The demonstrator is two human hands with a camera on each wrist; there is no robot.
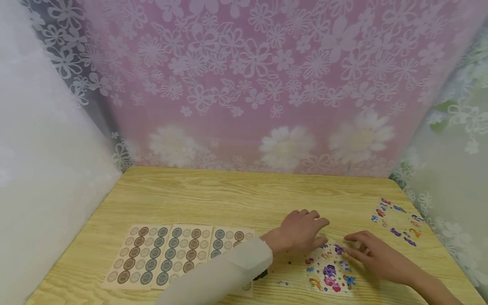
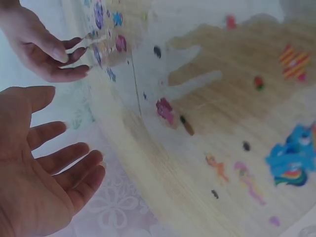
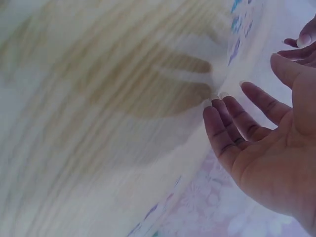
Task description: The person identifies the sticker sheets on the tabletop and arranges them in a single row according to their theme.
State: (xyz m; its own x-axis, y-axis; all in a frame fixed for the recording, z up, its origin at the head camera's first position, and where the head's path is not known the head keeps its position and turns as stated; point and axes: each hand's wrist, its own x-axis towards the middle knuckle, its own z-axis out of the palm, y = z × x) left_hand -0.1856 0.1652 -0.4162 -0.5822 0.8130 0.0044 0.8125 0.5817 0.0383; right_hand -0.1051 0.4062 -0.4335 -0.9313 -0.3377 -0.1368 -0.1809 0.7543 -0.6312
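A clear sheet of colourful pony stickers (image 1: pixel 318 271) lies on the table near its front, right of the middle. Above its far edge hovers my left hand (image 1: pixel 305 231), palm down, fingers spread and relaxed. My right hand (image 1: pixel 377 256) is at the sheet's right side, its fingers loosely bent and the fingertips close to a purple sticker (image 1: pixel 339 249). Seen from the left wrist, the left hand (image 2: pixel 44 163) has nothing in its fingers, and a blue rainbow pony sticker (image 2: pixel 292 155) shows large on the sheet. The right wrist view shows the right hand (image 3: pixel 261 143) with no thing between its fingers.
Three paper sheets of round brown, blue and pale stickers (image 1: pixel 183 256) lie side by side at the left, partly under the left sleeve (image 1: pixel 228 271). Another clear sticker sheet (image 1: pixel 396 220) lies at the far right. Floral curtains (image 1: pixel 244 84) enclose the wood-grain table (image 1: pixel 213 190).
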